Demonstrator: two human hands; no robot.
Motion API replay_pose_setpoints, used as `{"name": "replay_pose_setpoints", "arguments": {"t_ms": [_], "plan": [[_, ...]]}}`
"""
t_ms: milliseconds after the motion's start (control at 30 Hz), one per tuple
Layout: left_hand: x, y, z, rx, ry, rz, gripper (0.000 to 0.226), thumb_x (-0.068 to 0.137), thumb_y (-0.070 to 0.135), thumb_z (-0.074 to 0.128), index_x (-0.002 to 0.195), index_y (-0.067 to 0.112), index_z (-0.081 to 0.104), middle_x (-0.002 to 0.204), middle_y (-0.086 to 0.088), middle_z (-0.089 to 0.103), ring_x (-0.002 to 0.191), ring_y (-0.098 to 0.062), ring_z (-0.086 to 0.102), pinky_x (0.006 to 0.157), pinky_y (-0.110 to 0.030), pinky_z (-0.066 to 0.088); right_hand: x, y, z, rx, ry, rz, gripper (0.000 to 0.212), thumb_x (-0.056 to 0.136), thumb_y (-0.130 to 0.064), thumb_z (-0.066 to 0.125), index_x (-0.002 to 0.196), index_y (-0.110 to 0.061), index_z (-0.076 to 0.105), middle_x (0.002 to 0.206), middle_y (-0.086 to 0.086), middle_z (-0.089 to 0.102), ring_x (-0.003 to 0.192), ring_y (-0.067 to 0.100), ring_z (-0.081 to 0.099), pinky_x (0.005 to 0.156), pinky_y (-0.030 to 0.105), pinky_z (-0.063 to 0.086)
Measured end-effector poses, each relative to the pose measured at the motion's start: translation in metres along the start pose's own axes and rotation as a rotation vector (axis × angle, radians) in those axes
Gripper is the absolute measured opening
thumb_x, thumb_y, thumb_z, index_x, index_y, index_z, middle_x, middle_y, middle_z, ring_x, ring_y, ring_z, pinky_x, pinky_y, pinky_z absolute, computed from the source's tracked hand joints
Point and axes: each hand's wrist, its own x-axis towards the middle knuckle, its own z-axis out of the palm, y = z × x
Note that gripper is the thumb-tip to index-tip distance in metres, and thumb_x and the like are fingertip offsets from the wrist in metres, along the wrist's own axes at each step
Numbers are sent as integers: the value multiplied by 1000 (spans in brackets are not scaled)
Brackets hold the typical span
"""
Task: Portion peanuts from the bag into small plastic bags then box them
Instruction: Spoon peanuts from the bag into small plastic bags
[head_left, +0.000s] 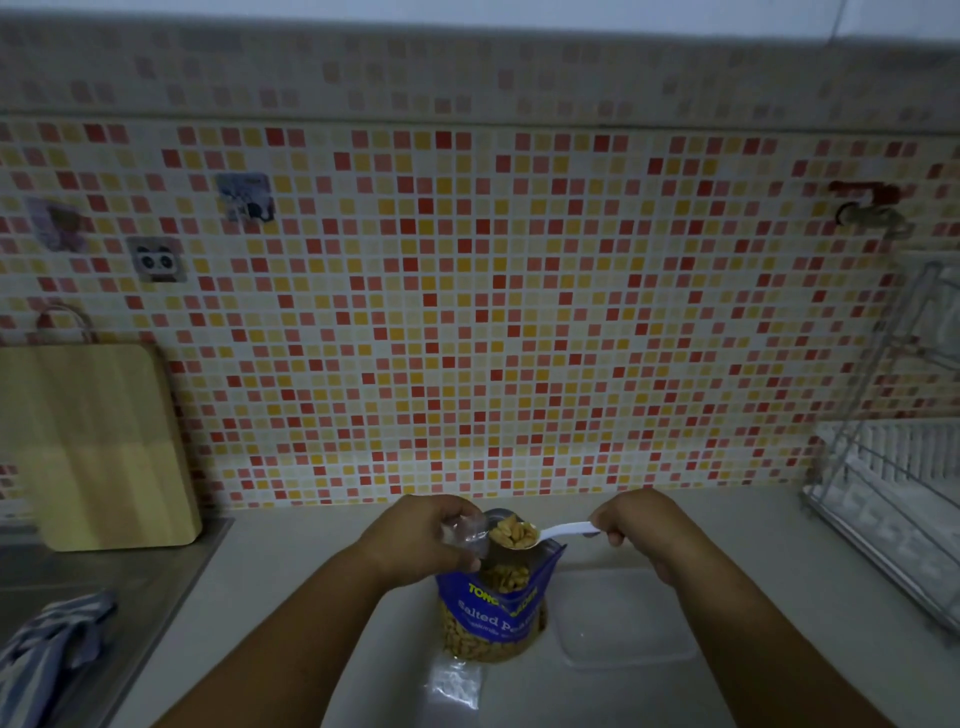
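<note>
Spare small bags (453, 686) lie nearest on the desk (311, 597). Left hand (415, 540) pinches a clear bag (462, 535); right hand (628, 525) curls its fingers round a heaped spoon (563, 531) over the peanut bag (491, 618). A sagging bag mouth or tilted spoon would likely spill peanuts (514, 532).

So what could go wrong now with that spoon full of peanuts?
1. The white plastic spoon in the right hand is heaped with peanuts. Tipping it could drop some onto the pale counter.
2. The small clear plastic bag in the left hand looks floppy and crumpled, so peanuts might miss it.
3. The blue peanut bag stands open right under both hands. A bump could knock it over.
</note>
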Motion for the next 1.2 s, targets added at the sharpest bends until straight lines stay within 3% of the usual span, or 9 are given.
{"name": "replay_pose_setpoints", "arguments": {"t_ms": [200, 400, 567, 633, 700, 800, 900, 1033, 1200], "plan": [[5, 8, 8, 203, 1, -24, 57, 64, 40, 80, 116, 34, 58, 117, 8, 62, 99, -12, 59, 80, -31, 55, -3, 2, -3, 8, -44, -20, 28, 94, -28, 49, 117, -17, 60, 66, -2, 43, 59, 9, 36, 75, 22, 34], [7, 17, 13, 267, -21, -26, 54, 65, 40, 78, 115, 29, 60, 113, 6, 64, 98, -14, 59, 79, -30, 52, -2, -7, 3, -126, -80, -57, 38, 95, -22, 42, 130, -12, 54, 68, -2, 42, 59, 9, 35, 78, 23, 33], [10, 19, 21, 281, -32, -6, 55, 63, 44, 78, 113, 30, 60, 107, 4, 67, 96, -15, 61, 81, -34, 53, -7, -22, 10, -150, -56, -98, 19, 95, -24, 42, 89, -14, 58, 68, -3, 46, 59, 7, 39, 77, 23, 35], [10, 18, 23, 280, -10, -4, 53, 63, 48, 77, 111, 30, 61, 105, 4, 67, 94, -15, 61, 80, -36, 54, -12, -26, 13, -160, -5, -180, 12, 92, -21, 46, 89, -13, 54, 72, -1, 46, 62, 10, 41, 74, 24, 38], [10, 16, 25, 251, 20, -4, 48, 63, 49, 75, 105, 32, 62, 101, 5, 68, 90, -15, 62, 78, -37, 55, -16, -22, 16, -74, 75, -297, 17, 87, -21, 50, 91, -14, 64, 78, 1, 55, 72, 15, 52, 73, 28, 44], [8, 13, 26, 98, 87, -12, 37, 67, 44, 75, 100, 33, 63, 96, 7, 69, 87, -12, 63, 75, -33, 55, -38, -8, 16, 164, 317, -616, 22, 90, -30, 51, 96, -26, 73, 92, -7, 67, 97, 18, 58, 89, 36, 45], [4, 10, 25, -87, 150, -1, 28, 71, 38, 76, 96, 31, 64, 91, 8, 69, 86, -9, 64, 75, -33, 55, -59, -5, 6, -12, 554, -829, 25, 94, -36, 48, 108, -33, 69, 108, -11, 69, 108, 16, 47, 90, 29, 32], [-2, 12, 24, -393, 201, 13, 22, 77, 27, 74, 96, 23, 63, 95, 0, 70, 91, -14, 66, 78, -30, 57, -74, -2, -8, -99, 889, -994, 25, 86, -34, 51, 95, -31, 73, 84, -10, 70, 86, 14, 49, 80, 29, 27], [-7, 8, 16, -672, 324, 12, 24, 82, 26, 70, 104, 18, 63, 106, -1, 69, 102, -16, 63, 78, -25, 53, -73, 4, -23, 48, 1152, -900, 20, 81, -24, 55, 83, -23, 76, 68, -6, 70, 72, 16, 49, 73, 29, 33]]}}
